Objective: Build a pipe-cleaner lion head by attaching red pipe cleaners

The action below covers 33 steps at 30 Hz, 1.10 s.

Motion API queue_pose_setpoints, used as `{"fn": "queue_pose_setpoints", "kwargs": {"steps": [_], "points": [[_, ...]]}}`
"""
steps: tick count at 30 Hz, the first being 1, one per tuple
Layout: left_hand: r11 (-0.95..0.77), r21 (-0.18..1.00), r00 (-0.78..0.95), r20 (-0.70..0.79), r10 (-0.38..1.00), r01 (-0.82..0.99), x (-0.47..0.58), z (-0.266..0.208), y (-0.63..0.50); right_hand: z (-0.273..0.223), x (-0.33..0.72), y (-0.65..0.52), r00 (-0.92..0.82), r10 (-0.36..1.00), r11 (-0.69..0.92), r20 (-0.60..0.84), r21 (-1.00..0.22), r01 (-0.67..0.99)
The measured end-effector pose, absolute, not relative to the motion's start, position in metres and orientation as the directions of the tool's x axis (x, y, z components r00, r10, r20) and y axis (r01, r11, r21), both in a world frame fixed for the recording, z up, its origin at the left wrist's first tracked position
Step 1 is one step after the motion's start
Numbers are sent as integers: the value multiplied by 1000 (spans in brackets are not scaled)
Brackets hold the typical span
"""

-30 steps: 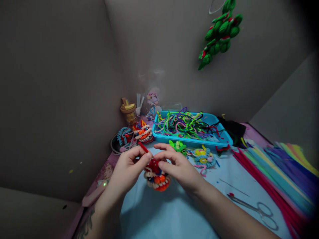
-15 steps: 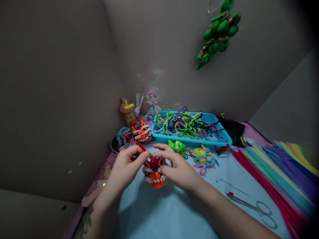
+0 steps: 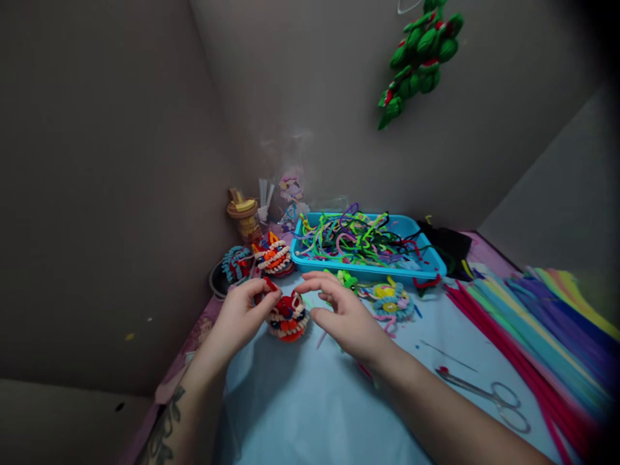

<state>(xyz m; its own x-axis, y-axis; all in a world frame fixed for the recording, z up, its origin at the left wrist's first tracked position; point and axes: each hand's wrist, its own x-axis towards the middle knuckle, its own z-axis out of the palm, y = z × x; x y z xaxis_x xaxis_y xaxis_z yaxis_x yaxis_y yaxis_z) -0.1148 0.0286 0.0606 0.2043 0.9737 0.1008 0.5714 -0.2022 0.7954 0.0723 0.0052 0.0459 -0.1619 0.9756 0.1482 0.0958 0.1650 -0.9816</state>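
A lion-like figure [image 3: 290, 330] of red, cream, orange and blue pipe cleaner hangs or stands just above the blue table cover, between my two hands. My left hand [image 3: 247, 318] pinches a short red pipe cleaner [image 3: 270, 284] at the figure's upper left; whether that piece is joined to the figure is hidden. My right hand [image 3: 346, 316] is open on the other side, thumb and fingers apart. Its index fingertip is close to a cream loop on top of the figure; I cannot tell whether they touch.
A blue tray [image 3: 368, 268] of tangled pipe cleaner scraps stands behind. Scissors [image 3: 484, 391] and a thin metal rod [image 3: 448, 356] lie right, beside fanned coloured pipe cleaners [image 3: 537, 349]. Finished-looking figures [image 3: 274, 257], a yellow-blue flower piece [image 3: 392, 300] and a brown cup [image 3: 245, 216] stand around.
My right hand has let go of the figure and opened, moving off to its right. More of the figure's front shows. The whole view has shifted slightly.
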Motion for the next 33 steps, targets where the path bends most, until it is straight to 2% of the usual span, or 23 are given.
{"fn": "queue_pose_setpoints", "kwargs": {"steps": [5, 8, 11, 13, 18, 22, 26, 33], "points": [[-194, 803, 214, 85, 973, 564, -118, 62, 31, 46, 72, 6, -119, 985, 135, 122, -984, 114], [-187, 822, 158, 120, 980, 537, -125, 65, 31, 44, 73, 8, -14, 995, 101, 100, -993, 63], [-187, 837, 71, 175, 982, 515, -136, 67, 31, 42, 75, 11, 85, 988, 128, 128, -992, -2], [-178, 841, 26, 192, 981, 510, -142, 68, 31, 41, 77, 11, 92, 980, 176, 176, -984, 5], [-146, 838, -88, 224, 971, 525, -147, 72, 33, 43, 81, 9, -2, 971, 238, 239, -966, 100], [-131, 830, -128, 235, 964, 542, -151, 75, 32, 54, 70, 24, -35, 989, 146, 142, -979, 145], [-176, 845, -146, 285, 947, 504, -155, 75, 31, 63, 43, 54, -168, 983, 102, 73, -980, 171], [-184, 870, -167, 288, 943, 458, -156, 75, 30, 48, 14, 81, -265, 964, 15, -26, -988, 151]]}}
